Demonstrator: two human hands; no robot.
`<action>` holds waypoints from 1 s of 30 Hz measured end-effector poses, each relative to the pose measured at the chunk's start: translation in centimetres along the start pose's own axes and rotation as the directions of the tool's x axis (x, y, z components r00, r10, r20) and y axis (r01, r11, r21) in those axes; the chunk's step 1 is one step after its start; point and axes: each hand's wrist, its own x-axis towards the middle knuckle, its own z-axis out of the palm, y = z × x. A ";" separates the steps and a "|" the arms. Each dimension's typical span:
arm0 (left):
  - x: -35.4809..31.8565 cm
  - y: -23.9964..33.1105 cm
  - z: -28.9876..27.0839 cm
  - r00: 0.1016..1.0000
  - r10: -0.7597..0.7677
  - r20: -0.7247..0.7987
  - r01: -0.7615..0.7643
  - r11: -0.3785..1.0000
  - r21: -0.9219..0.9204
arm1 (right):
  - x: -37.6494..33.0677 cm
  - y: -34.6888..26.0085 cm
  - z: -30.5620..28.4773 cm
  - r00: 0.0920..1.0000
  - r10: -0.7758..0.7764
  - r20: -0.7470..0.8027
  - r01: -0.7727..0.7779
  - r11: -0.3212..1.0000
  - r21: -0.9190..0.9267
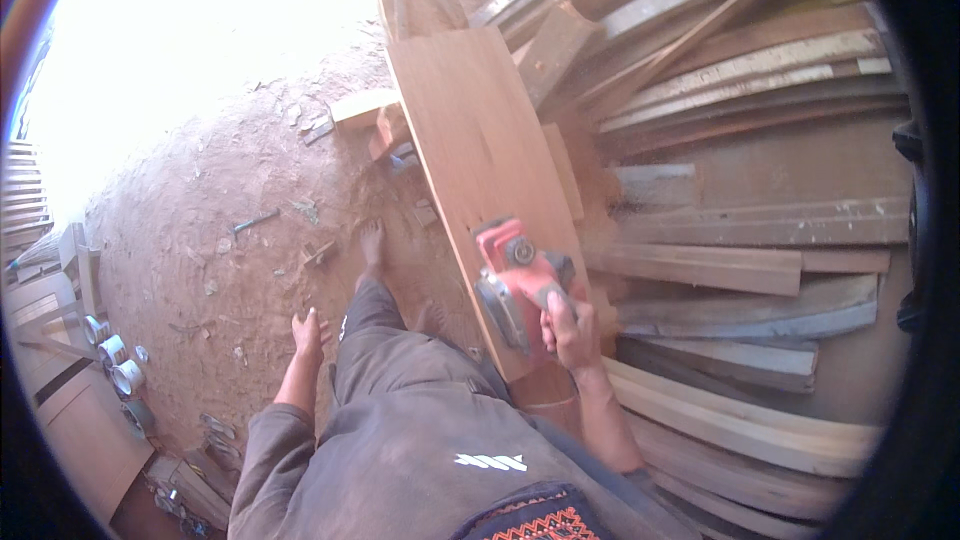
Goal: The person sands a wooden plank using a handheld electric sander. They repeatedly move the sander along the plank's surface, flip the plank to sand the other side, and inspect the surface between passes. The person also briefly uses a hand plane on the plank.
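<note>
My right hand (572,332) is wrapped round the rear handle of a red electric planer (528,275) with a dark round knob on top and grey metal along its side. The planer rests on the near part of a long, wide wooden board (465,105), which runs away from my body. Empty and apart from the board, my left hand (310,333) hangs out over the dirt floor with its fingers loosely spread. The planer's underside is hidden against the wood.
Stacked planks (760,210) and beams crowd the right side, with hazy dust beside the board. An offcut block (362,108) lies at the board's left edge. A small stick-like tool (256,221) and scraps litter the dirt floor (190,270). White cans (127,376) stand at far left.
</note>
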 end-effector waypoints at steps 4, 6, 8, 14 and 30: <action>0.4 -0.1 -3.1 0.985 -0.133 -0.108 0.117 0.983 -0.139 | 10.1 -8.3 3.7 0.997 -0.075 0.035 0.075 0.997 -0.003; 0.5 1.4 -3.9 0.987 -0.124 -0.104 0.102 0.976 -0.191 | 15.8 -13.1 5.9 0.964 -0.252 0.084 0.250 0.968 0.040; 0.4 3.8 -4.4 0.989 -0.110 -0.103 0.085 0.972 -0.219 | 21.7 -18.1 8.3 0.930 -0.351 0.111 0.346 0.936 0.060; -1.9 10.9 -5.3 0.991 0.118 -0.059 -0.127 0.970 -0.205 | 32.8 -27.9 12.4 0.969 -0.240 0.058 0.235 0.969 0.078; -2.8 -8.0 -6.7 0.992 0.022 0.123 -0.012 0.996 -0.087 | -5.7 5.6 -2.6 1.000 -0.018 0.022 0.016 0.995 0.097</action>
